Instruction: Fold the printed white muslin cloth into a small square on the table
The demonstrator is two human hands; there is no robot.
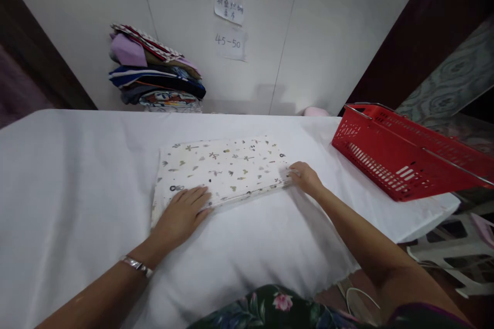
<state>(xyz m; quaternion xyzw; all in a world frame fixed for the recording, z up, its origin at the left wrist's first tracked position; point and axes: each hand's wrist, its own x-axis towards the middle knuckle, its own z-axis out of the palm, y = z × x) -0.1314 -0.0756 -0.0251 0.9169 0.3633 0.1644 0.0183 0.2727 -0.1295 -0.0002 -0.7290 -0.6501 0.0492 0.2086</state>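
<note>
Printed cloth point(235, 164), white with small scattered motifs, lies folded flat mid-counter, layered edge toward the person, long side running left-right. Left hand point(187, 213) is open, palm down, fingers spread lightly over the cloth's near-left part, thumb out by the near edge; bracelet point(137, 266) on that wrist. Right hand point(304, 177) has its fingers closed on the near-right corner, pinching the layers; thumb placement unclear. Counter point(96, 180) wears a white cover. Red basket point(417, 164) sits at its right end, well apart from the cloth, metal handles folded down. Fabric stack point(158, 74) piled at the far edge, left of center, against the wall. Two paper notes on that wall, lower one point(230, 45) reads 45-50.
</note>
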